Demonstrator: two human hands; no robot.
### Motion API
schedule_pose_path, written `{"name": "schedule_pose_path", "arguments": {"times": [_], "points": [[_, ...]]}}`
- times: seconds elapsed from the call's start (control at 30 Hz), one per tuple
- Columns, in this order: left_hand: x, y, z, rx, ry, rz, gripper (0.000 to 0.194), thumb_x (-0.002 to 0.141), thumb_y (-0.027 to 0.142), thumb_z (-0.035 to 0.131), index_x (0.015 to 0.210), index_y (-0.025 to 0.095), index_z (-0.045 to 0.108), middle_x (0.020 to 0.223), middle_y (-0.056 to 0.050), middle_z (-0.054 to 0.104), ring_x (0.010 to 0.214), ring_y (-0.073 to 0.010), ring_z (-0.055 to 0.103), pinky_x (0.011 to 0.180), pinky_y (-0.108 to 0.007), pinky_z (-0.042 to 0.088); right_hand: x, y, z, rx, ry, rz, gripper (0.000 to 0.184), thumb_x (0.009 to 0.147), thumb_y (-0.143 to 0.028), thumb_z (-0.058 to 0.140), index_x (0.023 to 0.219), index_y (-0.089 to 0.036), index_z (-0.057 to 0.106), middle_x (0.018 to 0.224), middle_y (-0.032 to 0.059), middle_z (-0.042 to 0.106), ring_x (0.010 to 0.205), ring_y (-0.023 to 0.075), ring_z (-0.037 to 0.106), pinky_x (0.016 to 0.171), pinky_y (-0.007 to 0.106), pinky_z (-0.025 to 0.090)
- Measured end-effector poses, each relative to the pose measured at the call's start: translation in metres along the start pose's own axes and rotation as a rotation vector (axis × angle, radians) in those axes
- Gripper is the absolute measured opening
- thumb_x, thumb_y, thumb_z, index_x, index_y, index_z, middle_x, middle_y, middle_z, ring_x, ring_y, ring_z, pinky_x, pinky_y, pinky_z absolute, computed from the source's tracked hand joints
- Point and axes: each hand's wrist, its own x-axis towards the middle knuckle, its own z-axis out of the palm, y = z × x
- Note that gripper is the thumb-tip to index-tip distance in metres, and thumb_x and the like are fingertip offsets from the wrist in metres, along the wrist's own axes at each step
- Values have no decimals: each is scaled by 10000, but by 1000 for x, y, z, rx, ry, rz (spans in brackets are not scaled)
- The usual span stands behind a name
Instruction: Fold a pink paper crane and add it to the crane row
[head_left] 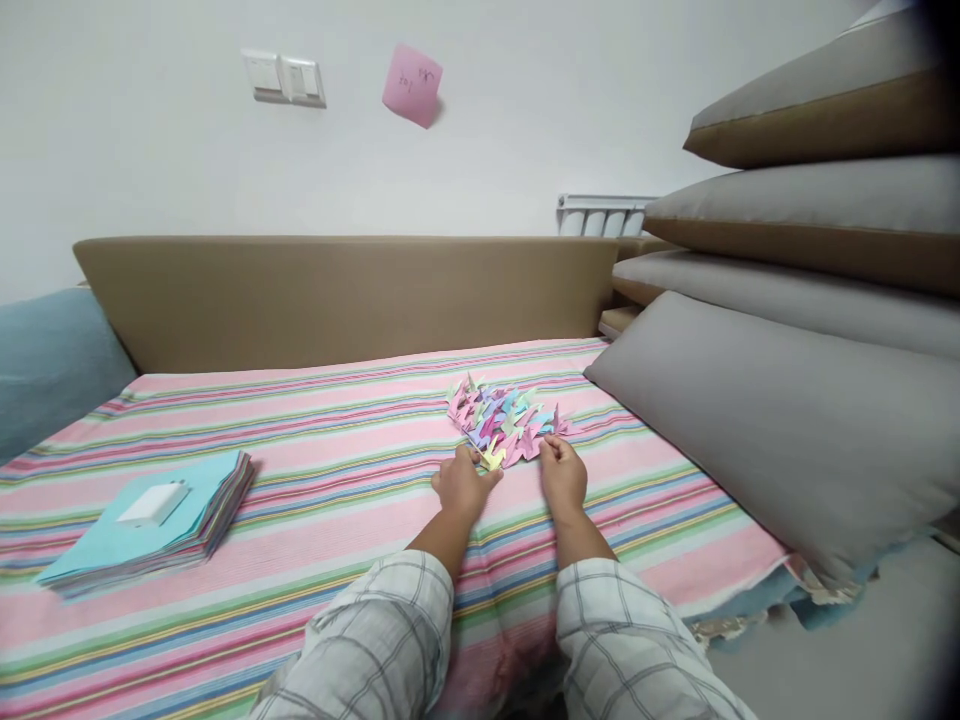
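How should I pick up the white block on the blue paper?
I'd pinch the white block by its two long sides, coming down from above. It lies flat on the blue paper, longer than it is wide, with its top uncovered, so finger and thumb should fit across. Your left hand is nearer.

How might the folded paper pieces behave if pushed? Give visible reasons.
The folded paper pieces would probably shift easily, being thin paper. Their narrow points look apt to bend. Crowded together, they may drag one another along.

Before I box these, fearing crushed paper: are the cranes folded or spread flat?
Folded: the cranes show pointed tips sticking up.
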Motion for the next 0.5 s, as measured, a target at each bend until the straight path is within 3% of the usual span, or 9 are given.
{"name": "schedule_pose_path", "arguments": {"times": [0.5], "points": [[-3, -11, -5, -121, -56, 131, 388, 588, 383, 754, 818, 233, 481, 898, 19, 657, 925, -213, 576, 863, -363, 312, -7, -9, -7, -109, 6, 30, 322, 764, -417, 485, 958, -227, 658, 885, 34, 695, 813, 208, 613, 707, 287, 418]]}}
